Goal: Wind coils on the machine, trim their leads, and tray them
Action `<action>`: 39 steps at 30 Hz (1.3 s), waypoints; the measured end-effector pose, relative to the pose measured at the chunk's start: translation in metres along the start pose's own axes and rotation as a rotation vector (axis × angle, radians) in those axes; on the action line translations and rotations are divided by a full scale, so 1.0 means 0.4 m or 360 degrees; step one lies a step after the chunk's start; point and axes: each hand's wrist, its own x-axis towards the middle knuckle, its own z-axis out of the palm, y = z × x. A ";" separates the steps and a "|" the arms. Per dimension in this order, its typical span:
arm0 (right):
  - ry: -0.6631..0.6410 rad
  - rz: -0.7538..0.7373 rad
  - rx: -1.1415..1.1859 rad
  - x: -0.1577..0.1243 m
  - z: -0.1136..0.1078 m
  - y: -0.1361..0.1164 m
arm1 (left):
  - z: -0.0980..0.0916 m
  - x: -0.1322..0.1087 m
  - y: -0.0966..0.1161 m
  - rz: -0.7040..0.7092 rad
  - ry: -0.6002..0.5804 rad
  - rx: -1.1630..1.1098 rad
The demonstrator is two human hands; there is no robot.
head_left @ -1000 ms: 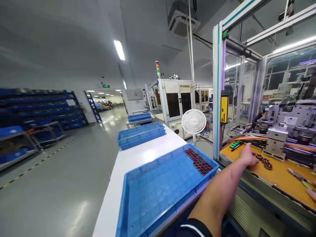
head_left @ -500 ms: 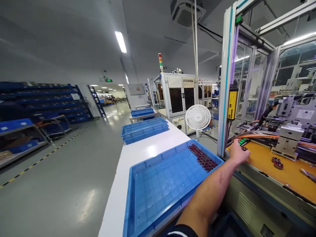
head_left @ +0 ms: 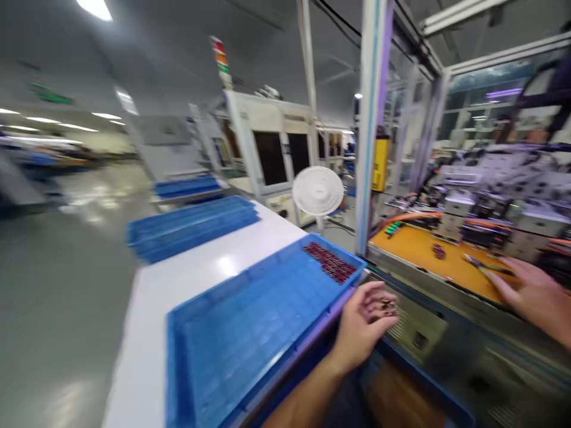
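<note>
My left hand (head_left: 363, 324) is turned palm inward beside the near right corner of a blue tray (head_left: 250, 333). Its fingers curl round small round metallic parts (head_left: 387, 307), blurred by motion. Rows of small dark-red parts (head_left: 330, 263) fill the tray's far right corner. Over the orange worktop (head_left: 410, 246) at the right, my right hand (head_left: 530, 291) has its thumb and fingers apart, close to a slim hand tool (head_left: 484, 264) whose kind is too blurred to tell. Another small dark-red round part (head_left: 438, 251) lies on the worktop.
A white table (head_left: 147, 309) bears the tray and further stacked blue trays (head_left: 196, 226). A white fan (head_left: 318, 191) stands beyond it. The machine's frame post (head_left: 372, 119) rises by the worktop, with metal fixtures (head_left: 455, 214) behind. A blue bin (head_left: 450, 404) sits below.
The view has swung right and nearer. My left hand has drawn back from the worktop to beside the tray with parts in its fingers. My right hand has come into view.
</note>
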 end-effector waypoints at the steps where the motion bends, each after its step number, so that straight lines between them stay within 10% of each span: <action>1: 0.0008 -0.0053 0.0047 -0.031 -0.026 -0.013 | -0.011 -0.044 -0.001 -0.0012 -0.0042 -0.0023; 10: -0.0564 -0.0721 0.0875 -0.248 -0.140 -0.327 | -0.031 -0.184 -0.048 0.0586 -0.0276 0.0548; 22: -0.0972 -0.0633 0.0610 -0.357 -0.149 -0.277 | 0.029 -0.209 -0.070 0.0275 -0.0403 0.0362; 31: -0.1293 -0.0091 0.1382 -0.397 -0.179 -0.273 | 0.045 -0.185 -0.057 0.0277 -0.0293 0.0321; 39: -0.1066 0.1106 0.2111 -0.387 -0.113 -0.288 | 0.039 -0.203 -0.079 0.0648 -0.0563 0.0495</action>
